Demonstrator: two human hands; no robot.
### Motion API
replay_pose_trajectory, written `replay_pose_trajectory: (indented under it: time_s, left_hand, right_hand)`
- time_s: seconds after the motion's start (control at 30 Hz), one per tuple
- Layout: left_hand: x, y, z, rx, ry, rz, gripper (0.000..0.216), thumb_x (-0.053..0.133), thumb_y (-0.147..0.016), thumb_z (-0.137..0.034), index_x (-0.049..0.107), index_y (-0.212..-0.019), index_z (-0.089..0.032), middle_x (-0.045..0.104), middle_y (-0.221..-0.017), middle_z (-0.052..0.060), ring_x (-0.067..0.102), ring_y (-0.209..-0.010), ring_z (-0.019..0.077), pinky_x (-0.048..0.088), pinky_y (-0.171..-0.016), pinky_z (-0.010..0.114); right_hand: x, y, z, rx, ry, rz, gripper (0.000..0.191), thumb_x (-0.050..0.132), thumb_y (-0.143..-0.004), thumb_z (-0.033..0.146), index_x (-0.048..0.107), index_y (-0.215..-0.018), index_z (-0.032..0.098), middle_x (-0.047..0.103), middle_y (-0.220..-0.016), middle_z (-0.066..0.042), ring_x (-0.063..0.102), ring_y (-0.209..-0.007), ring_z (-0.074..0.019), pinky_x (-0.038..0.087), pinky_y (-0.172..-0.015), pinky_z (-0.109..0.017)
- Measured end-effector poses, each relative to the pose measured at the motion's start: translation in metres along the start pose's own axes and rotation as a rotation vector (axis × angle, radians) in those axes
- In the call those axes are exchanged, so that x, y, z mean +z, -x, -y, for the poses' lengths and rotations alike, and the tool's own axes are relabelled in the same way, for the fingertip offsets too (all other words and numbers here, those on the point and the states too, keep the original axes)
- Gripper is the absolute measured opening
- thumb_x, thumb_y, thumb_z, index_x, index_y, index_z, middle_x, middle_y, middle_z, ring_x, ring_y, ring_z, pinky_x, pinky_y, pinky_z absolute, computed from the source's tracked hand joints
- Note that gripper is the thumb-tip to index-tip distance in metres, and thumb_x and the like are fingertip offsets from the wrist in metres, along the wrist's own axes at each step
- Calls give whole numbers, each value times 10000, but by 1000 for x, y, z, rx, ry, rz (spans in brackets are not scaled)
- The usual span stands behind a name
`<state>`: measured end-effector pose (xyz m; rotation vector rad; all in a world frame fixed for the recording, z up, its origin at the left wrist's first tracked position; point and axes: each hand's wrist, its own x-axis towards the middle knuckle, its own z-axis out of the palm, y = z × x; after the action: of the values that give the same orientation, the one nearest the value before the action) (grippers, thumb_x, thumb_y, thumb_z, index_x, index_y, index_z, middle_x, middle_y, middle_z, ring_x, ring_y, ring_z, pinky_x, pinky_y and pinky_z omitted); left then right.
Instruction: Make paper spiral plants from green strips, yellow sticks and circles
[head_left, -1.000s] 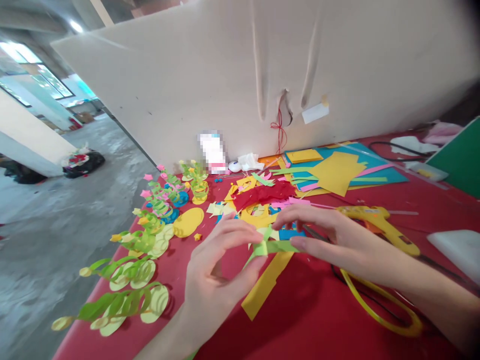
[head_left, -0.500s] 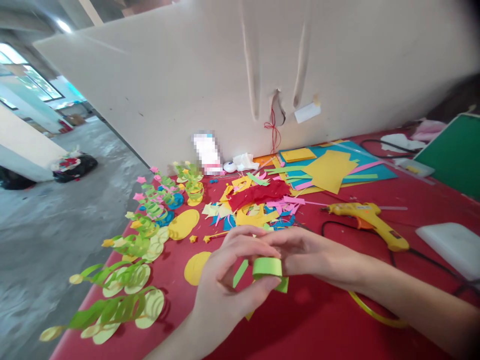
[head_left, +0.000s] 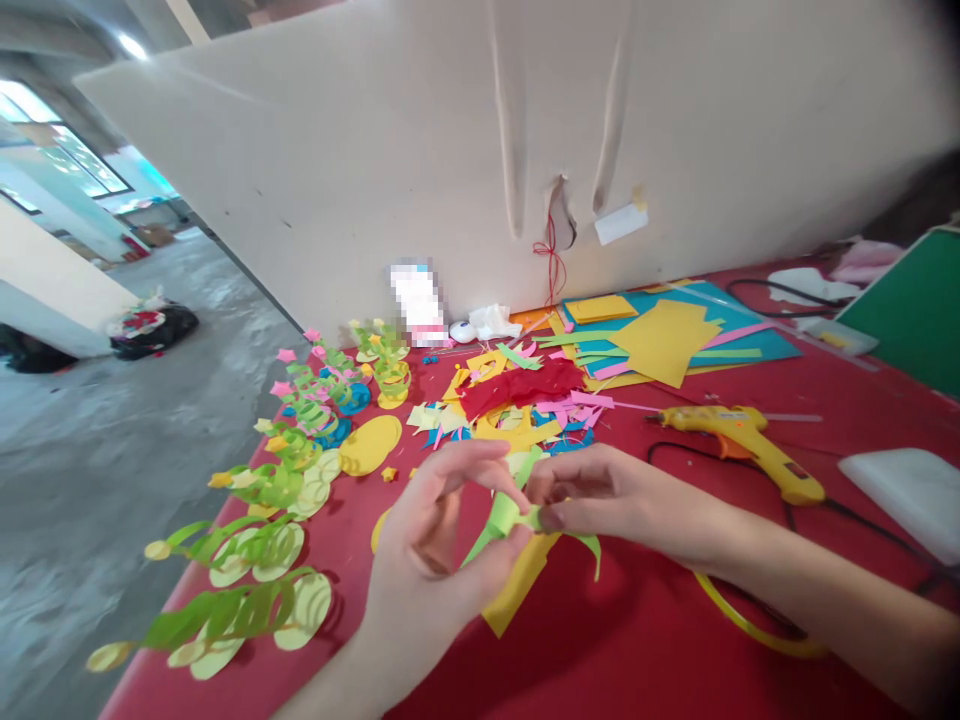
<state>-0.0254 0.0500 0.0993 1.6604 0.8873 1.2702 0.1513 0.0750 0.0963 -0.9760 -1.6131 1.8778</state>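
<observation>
Both my hands meet over the red table around a light green paper strip (head_left: 501, 518), which is curled and folded between them. My left hand (head_left: 442, 540) pinches its looped part between thumb and fingers. From the right, my right hand (head_left: 611, 495) pinches the same strip, with one loose end hanging below its thumb. Beneath the hands lies a yellow paper piece (head_left: 517, 590). Yellow paper discs (head_left: 370, 446) lie left of the hands, one partly hidden by my left hand. A small yellow star (head_left: 389, 474) sits beside them.
Green paper spirals on round bases (head_left: 301, 612) line the left table edge. Coloured paper scraps (head_left: 517, 390) are heaped behind the hands. A yellow glue gun (head_left: 750, 440) with a black cord lies right. Paper sheets (head_left: 660, 345), a phone (head_left: 417, 302) and a green board (head_left: 911, 315) stand farther back.
The green strip has turned from a wide loop facing me to a slanted, folded shape. My right fingers now pinch it, and a loose end hangs at the right. More yellow paper shows below.
</observation>
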Motion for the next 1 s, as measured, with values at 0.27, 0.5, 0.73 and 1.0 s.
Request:
replay_pose_trajectory:
  time_s: [0.27, 0.5, 0.73, 1.0]
  left_hand:
    - [-13, -5, -4, 110, -57, -214, 337, 599, -724, -66, 557, -1004, -250, 546, -729, -36, 544, -725, 89, 475, -739, 199]
    - [-7, -2, 1, 26, -272, 63, 461, 660, -680, -121, 489, -1085, -260, 550, -959, -8, 516, -945, 121, 420, -877, 216]
    - [-2, -2, 5, 94, -322, 214, 237, 548, -750, -70, 567, -930, -224, 495, -1025, 15, 475, -1033, 122, 401, -903, 219]
    - [-12, -8, -3, 118, -287, 31, 174, 513, -776, -61, 590, -817, -212, 528, -876, -5, 511, -896, 105, 436, -802, 198]
  right_hand:
    - [-16, 12, 17, -115, 440, -227, 117, 483, -796, 258, 555, -727, 197, 563, -752, 10, 502, -702, -105, 399, -653, -204]
    - [-10, 16, 19, -177, 556, -315, 81, 492, -767, 166, 547, -717, 200, 587, -732, 25, 525, -692, -92, 410, -640, -185]
    - [3, 17, 12, -227, 554, -234, 78, 526, -754, 154, 539, -681, 176, 566, -684, 41, 506, -656, -60, 400, -640, -164]
    - [-4, 20, 21, -188, 587, -283, 109, 526, -785, 220, 543, -683, 185, 565, -696, 43, 501, -658, -56, 391, -636, -159]
